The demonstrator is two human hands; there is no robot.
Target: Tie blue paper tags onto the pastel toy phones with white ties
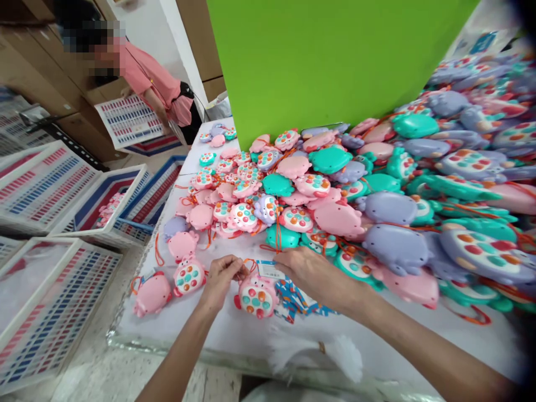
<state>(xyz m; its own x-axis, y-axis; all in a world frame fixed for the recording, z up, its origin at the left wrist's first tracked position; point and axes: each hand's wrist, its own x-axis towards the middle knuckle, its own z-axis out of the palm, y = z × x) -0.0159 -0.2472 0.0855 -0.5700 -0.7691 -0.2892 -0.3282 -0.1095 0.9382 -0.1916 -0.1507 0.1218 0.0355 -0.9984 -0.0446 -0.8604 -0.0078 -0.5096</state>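
A pink crab-shaped toy (256, 298) with coloured round buttons lies on the table between my hands. My left hand (221, 277) is closed, its fingertips pinched at the orange cord loop (250, 263) on the toy's top. A small blue and white paper tag (269, 269) sits just above the toy. My right hand (307, 273) is closed, with finger and thumb on the tag's right end. Under that hand lies a spread of blue tags (299, 301). Left of my left hand lie more pink toys (153, 294), one button side up.
A heap of pink, teal and purple toys (385, 245) covers the back and right. A bundle of thin white ties (314, 349) lies at the front edge. A green panel (335, 61) rises behind. Plastic baskets (104, 206) stand at left, near a person (154, 81) holding one.
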